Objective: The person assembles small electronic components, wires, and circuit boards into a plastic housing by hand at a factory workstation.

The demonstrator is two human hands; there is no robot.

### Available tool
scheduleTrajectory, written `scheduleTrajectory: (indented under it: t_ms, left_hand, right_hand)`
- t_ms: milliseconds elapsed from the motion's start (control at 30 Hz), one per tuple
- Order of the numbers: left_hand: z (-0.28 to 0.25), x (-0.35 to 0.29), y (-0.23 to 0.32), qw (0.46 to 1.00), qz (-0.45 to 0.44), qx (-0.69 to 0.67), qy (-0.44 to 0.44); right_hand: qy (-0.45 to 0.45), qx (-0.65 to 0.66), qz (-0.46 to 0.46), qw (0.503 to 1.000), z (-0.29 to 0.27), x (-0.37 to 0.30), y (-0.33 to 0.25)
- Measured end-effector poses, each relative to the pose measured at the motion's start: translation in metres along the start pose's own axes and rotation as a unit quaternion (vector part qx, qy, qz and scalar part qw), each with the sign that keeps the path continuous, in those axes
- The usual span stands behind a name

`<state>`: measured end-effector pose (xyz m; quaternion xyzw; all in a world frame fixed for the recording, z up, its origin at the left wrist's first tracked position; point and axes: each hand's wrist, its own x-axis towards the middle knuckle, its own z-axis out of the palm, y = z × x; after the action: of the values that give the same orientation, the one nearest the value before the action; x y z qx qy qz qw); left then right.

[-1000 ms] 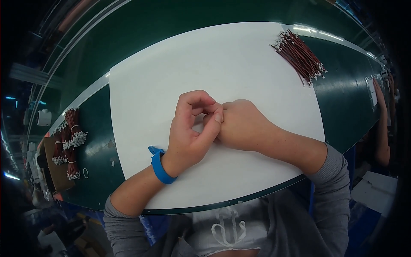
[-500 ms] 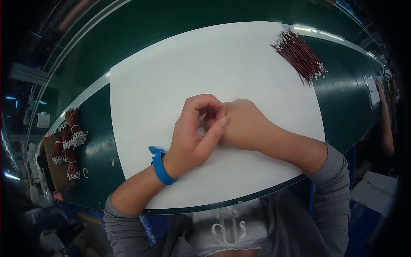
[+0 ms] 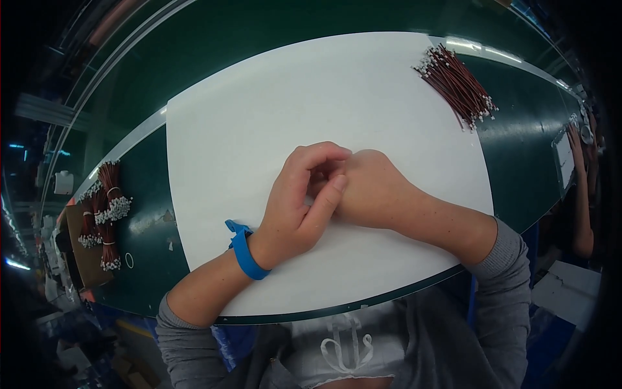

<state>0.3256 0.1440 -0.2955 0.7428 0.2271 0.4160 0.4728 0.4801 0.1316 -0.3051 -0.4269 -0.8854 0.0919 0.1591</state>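
Over the white sheet [image 3: 259, 117], my two hands meet at the middle. My left hand [image 3: 304, 194] is curled closed, its thumb and index finger touching my right hand [image 3: 366, 188]. Whatever lies between its fingers, if anything, is hidden. My right hand shows only its back; its fingers are tucked behind the left and out of sight. A blue wrist strap [image 3: 247, 256] circles my left wrist. At the sheet's far right corner lies a loose bundle of dark red wires [image 3: 457, 87] with small white connectors on both ends.
Several tied bundles of red wires [image 3: 111, 207] lie at the left edge, beside a cardboard box [image 3: 97, 275]. A thin white ring [image 3: 129, 260] rests on the green table [image 3: 146, 227]. At the far right, another person's arm [image 3: 582, 194] reaches beside a pale flat object [image 3: 564, 159].
My left index finger has shifted slightly right, over the back of my right hand. The other person's arm at the far right has moved a little. The wires have stayed put.
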Motion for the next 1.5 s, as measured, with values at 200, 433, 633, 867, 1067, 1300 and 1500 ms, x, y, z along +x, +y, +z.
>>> scheduleTrajectory:
  t_ms: [200, 433, 633, 867, 1067, 1300, 1500]
  left_hand:
    - [-0.005, 0.001, 0.007, 0.988, -0.098, -0.107, 0.057]
    - [-0.010, -0.001, 0.012, 0.969, -0.130, -0.204, 0.055]
    - [-0.010, -0.002, 0.007, 0.961, -0.112, -0.249, 0.054]
    - [-0.012, 0.002, 0.005, 0.975, -0.094, -0.200, 0.030]
    - [-0.010, 0.008, 0.008, 0.956, -0.175, -0.235, 0.021]
    - [-0.025, 0.002, 0.009, 0.953, -0.207, -0.218, 0.037]
    - [-0.018, -0.008, 0.017, 0.987, -0.139, -0.084, 0.000]
  right_hand:
    - [-0.014, -0.024, 0.005, 1.000, -0.005, 0.005, -0.003]
    - [0.014, 0.010, -0.007, 1.000, -0.001, 0.002, 0.000]
    - [-0.001, 0.016, 0.022, 1.000, -0.009, 0.002, -0.003]
    - [0.003, -0.017, -0.002, 1.000, -0.009, 0.000, 0.002]
    - [0.044, 0.024, -0.005, 0.999, -0.008, -0.002, 0.004]
    - [-0.005, 0.011, -0.008, 1.000, -0.010, 0.010, -0.010]
    - [0.290, 0.026, -0.416, 0.862, -0.018, 0.008, -0.058]
